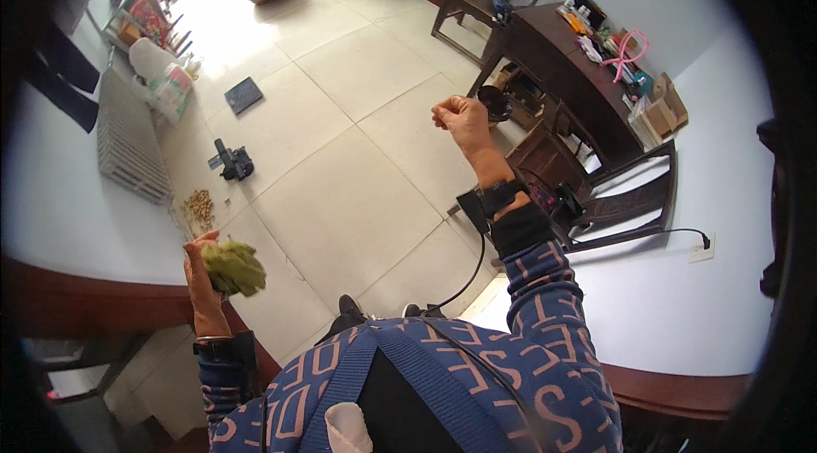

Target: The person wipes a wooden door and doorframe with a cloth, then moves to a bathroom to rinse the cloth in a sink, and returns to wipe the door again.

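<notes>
At the lower left, my left hand [203,281] holds a bunched green cloth [235,267], which bulges out on the right side of the palm. My right hand [461,120] is raised at the upper middle, its fingers curled together, and I see nothing between them. Behind that hand a dark round bowl-like thing [494,103] shows beside the desk. A black band with a cable is strapped on the right wrist.
A wooden chair [629,204] and a dark wooden desk [562,64] with clutter stand at the right. On the tiled floor lie a black device [234,161], a dark flat square [244,96] and a small brown pile [199,207]. A radiator [131,134] lines the left wall.
</notes>
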The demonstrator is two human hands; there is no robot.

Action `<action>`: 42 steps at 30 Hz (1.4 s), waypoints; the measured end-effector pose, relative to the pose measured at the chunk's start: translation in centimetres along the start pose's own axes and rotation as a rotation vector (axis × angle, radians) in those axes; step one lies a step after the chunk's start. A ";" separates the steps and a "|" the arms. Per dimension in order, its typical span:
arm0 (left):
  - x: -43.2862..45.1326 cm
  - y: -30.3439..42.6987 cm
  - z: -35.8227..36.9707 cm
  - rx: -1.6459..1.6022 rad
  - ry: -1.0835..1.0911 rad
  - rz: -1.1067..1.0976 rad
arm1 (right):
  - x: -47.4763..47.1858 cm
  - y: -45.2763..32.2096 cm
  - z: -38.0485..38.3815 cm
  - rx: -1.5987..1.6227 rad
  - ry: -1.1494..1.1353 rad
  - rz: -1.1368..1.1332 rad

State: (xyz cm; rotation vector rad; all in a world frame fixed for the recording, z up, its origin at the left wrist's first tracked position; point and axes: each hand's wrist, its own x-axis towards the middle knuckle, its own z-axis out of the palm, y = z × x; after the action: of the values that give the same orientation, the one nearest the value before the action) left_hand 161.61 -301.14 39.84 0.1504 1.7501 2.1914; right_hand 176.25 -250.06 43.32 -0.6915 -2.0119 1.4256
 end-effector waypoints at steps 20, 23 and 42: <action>10.8 -0.9 31.1 0.853 -0.809 0.146 | 4.4 -3.2 -2.8 -0.155 -0.310 0.132; 12.8 -1.5 36.2 0.828 -0.879 0.145 | 7.1 -3.9 -3.6 -0.130 -0.401 0.118; 27.4 -6.5 47.6 0.547 -0.736 -0.106 | 22.0 3.1 -8.9 0.293 -0.438 0.350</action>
State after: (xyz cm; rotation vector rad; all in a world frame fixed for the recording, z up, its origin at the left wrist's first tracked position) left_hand 150.70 -246.94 41.65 0.8447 1.7703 1.2689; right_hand 167.38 -227.98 46.13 -0.6658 -1.9906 2.1859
